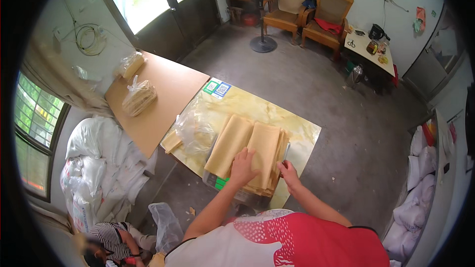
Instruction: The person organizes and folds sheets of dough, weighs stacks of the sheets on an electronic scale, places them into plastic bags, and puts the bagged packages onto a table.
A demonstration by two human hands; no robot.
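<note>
A stack of folded tan sheets (263, 141), soft and cloth-like, lies on what looks like a weighing scale (221, 183) with green parts at its near left edge. Beside it, overlapping, is another folded tan bundle (228, 141). My left hand (243, 167) rests flat on the sheets, fingers spread, near the line where the two bundles meet. At the stack's right edge, my right hand (288, 174) is closed round the dark handle of a knife (287, 151). Its thin metal blade points away from me along the sheets' side.
Clear plastic bags (195, 126) and a small tan piece (171, 142) lie left on the marbled table (302, 131). Bagged tan bundles (140, 98) sit on the adjoining brown board (173, 76). White sacks (91, 168) pile up left. Another person (116, 240) is low at bottom left.
</note>
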